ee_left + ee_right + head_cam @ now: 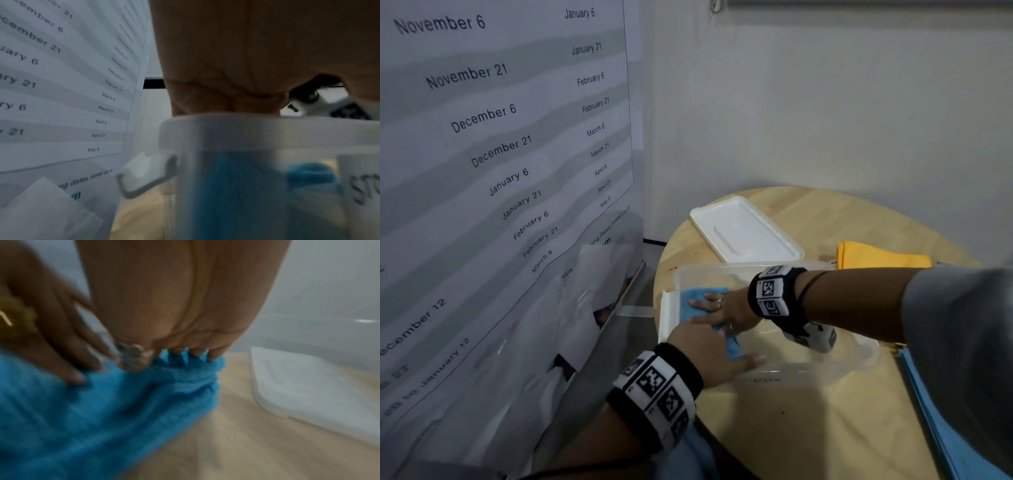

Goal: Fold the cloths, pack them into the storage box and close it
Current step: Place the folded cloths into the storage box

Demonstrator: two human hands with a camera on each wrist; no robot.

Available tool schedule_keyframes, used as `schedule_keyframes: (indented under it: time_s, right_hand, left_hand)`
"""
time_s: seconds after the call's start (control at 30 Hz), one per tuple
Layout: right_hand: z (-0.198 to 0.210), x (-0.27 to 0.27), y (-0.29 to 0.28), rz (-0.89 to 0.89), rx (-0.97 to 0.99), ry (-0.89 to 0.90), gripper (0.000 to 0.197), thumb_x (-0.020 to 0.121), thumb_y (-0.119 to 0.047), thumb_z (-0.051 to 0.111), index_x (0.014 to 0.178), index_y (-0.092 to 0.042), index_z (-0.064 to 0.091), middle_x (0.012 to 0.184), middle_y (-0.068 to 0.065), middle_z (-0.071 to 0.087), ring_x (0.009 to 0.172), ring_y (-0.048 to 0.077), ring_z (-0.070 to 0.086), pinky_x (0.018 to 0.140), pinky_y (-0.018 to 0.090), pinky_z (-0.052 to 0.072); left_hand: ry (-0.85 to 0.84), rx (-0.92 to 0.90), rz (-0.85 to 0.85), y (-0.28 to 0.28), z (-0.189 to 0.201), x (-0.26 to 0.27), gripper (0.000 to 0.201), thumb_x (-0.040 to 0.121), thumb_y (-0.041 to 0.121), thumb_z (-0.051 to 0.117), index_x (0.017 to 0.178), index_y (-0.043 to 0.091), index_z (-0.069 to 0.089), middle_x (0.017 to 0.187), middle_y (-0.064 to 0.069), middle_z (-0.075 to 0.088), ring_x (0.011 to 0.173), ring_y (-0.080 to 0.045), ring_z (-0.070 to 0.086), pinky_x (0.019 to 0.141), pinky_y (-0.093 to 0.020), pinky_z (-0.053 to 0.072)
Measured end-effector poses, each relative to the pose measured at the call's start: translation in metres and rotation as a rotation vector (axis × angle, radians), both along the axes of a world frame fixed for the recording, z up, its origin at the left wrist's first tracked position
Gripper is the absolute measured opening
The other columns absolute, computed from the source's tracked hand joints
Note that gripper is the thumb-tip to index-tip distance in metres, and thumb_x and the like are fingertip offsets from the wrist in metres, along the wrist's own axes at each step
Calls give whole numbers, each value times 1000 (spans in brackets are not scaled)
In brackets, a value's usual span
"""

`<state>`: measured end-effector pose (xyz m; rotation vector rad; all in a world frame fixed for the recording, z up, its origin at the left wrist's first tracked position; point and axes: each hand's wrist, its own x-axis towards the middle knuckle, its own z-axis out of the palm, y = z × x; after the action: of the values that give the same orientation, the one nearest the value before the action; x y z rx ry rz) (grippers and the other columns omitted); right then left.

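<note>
**Blue cloth going into the clear storage box**

Readable on the wall poster point(500, 137): two columns of dates, among them "November 6", "November 21", "December 6", "December 21", "January 6", "January 21", "February 6", "February 21", "March 6", "March 21", "April 6", "April 21", "May 6", plus a fragment "dates, email us at". Printed on the near wall of the storage box point(808, 373): dark letters, starting "ST" in the left wrist view, the rest cut off; too faint to read in the head view.

Counted: one clear box, one white lid point(743, 229), one blue cloth point(697, 303) inside the box, one folded yellow cloth point(883, 257), two hands, each wrist wearing a black-and-white marker band. Also a stack of blue sheets point(941, 421) at the table's right edge; number not clear.

Blue cloth lying at the left end of the box, on its floor, directly under both hands. Right hand point(719, 308) reached across into the box, fingers curled down into the cloth's bunched edge and gripping it, as seen in the right wrist view. Left hand point(712, 349) over the near rim, fingers stretched out flat toward the cloth; real grasp or mere pressing not visible, so cannot tell. Lid lying off the box, behind it on the round wooden table point(808, 428). Yellow cloth outside the box, beyond its far right corner, apart from both hands.
</note>
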<state>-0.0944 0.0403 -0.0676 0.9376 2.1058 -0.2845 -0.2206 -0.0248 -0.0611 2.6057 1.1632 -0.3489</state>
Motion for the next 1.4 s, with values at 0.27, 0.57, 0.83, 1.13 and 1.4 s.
schedule_keyframes:
  time_s: [0.27, 0.57, 0.83, 1.13, 1.4]
  right_hand:
    - [-41, 8, -3, -19, 79, -27, 72, 98, -43, 34, 145, -33, -20, 153, 1, -30, 144, 27, -18, 118, 44, -2]
    - [-49, 4, -4, -67, 83, -50, 72, 98, -37, 35, 146, -33, -18, 153, 1, -29, 143, 25, -22, 118, 44, -8]
    - [-22, 2, 3, -122, -37, -9, 80, 97, -39, 44, 146, -31, -18, 155, 3, -23, 146, 29, -9, 117, 49, 5]
    - [82, 82, -62, -781, 298, 812, 31, 99, -20, 41, 129, -16, 51, 105, 2, 56, 95, 15, 50, 85, 24, 36]
    - [19, 229, -255, -1263, 604, 664, 20, 84, -2, 60, 103, -5, 66, 99, 13, 67, 98, 28, 62, 79, 27, 43]
  left_hand:
    - [-220, 45, -94, -2, -11, -2, 82, 77, 73, 1, 68, 16, 60, 65, -3, 59, 63, -13, 54, 56, -24, 33]
    - [52, -299, 224, 11, -6, 35, 74, 88, 66, 36, 144, 17, 32, 140, -19, 44, 128, -35, 42, 101, -42, 36]
    - [101, -341, 252, -1, 14, 18, 65, 97, 54, 27, 133, 4, 46, 136, -24, 47, 128, -37, 41, 103, -39, 34]
    - [-375, 264, 174, -29, 10, 15, 35, 95, 41, 45, 111, 13, 58, 114, -2, 54, 110, -18, 49, 82, -33, 47]
    - [-745, 304, -270, -110, -16, 159, 25, 79, 31, 58, 91, 11, 67, 100, -3, 60, 96, -19, 53, 72, -29, 51]
